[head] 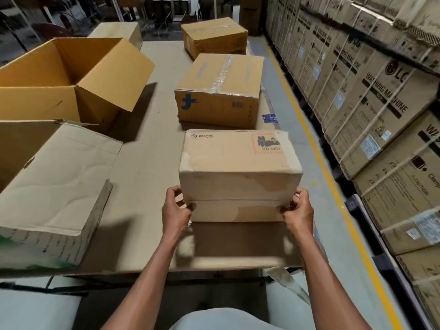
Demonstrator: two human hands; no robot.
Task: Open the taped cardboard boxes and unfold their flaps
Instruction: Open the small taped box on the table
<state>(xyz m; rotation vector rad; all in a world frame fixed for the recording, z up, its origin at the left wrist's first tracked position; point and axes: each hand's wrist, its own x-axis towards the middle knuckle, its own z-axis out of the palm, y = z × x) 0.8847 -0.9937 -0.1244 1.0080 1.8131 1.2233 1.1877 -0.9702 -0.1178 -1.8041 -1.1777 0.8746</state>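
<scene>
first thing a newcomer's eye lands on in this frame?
Most likely the PICO box in the centre foreground, still closed, with the left hand and right hand gripping its near corners. Next, the big open box at upper left, flaps spread wide, and the taped box with a blue logo just behind the PICO box. Along the right edge runs a wall of stacked washing machine cartons.

PICO box [239,172] set near on the table [147,177], taped box [220,90] behind it, opened box [69,79] placed far left of it
</scene>
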